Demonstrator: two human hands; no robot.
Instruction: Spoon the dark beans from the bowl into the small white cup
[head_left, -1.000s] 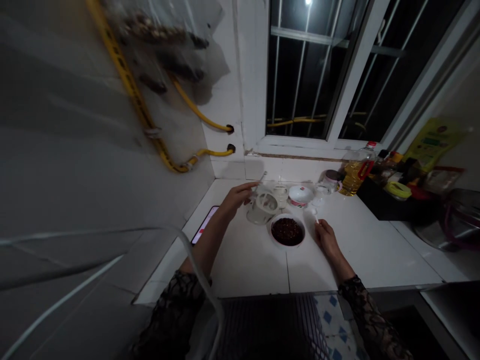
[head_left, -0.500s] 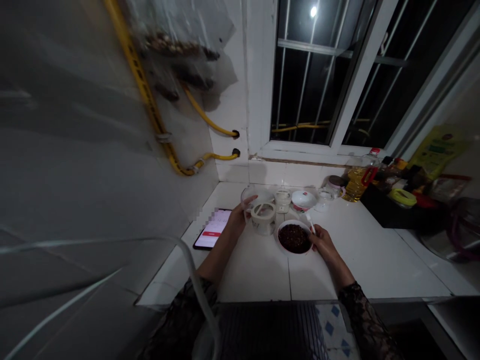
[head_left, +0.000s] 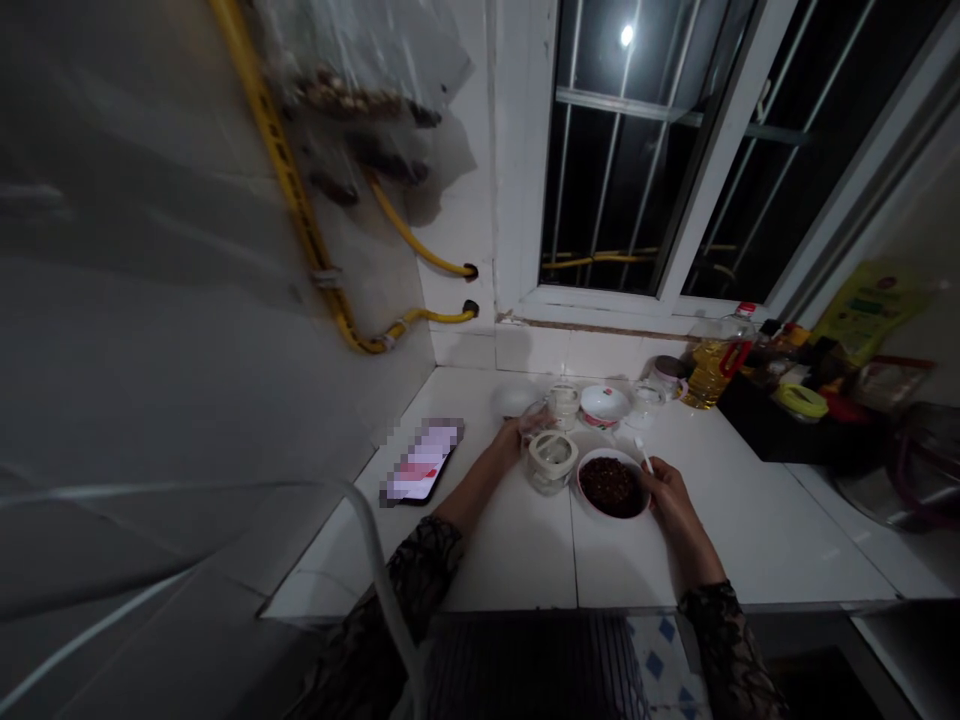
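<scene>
My left hand [head_left: 511, 438] is closed on a clear rounded piece [head_left: 537, 418], which looks like a lid. It is beside and just behind a small glass jar [head_left: 551, 475] with a pale rim. To the jar's right, a white bowl [head_left: 616, 514] holds dark reddish-brown chili-like flakes [head_left: 609, 484]. My right hand [head_left: 666, 488] grips a white spoon [head_left: 643, 454] at the bowl's right edge; its fingers are also against the bowl.
Behind are another glass jar [head_left: 564, 400], a patterned bowl [head_left: 604, 404], a clear jar [head_left: 646, 402] and a lidded cup [head_left: 667, 374]. An oil bottle [head_left: 709, 370] stands right, by a black seasoning box [head_left: 757, 420]. A phone [head_left: 427, 465] lies left.
My left hand has moved right with the clear piece, now closer to the jar. The jar, bowl and right hand appear further right and slightly lower; the view has shifted a little.
</scene>
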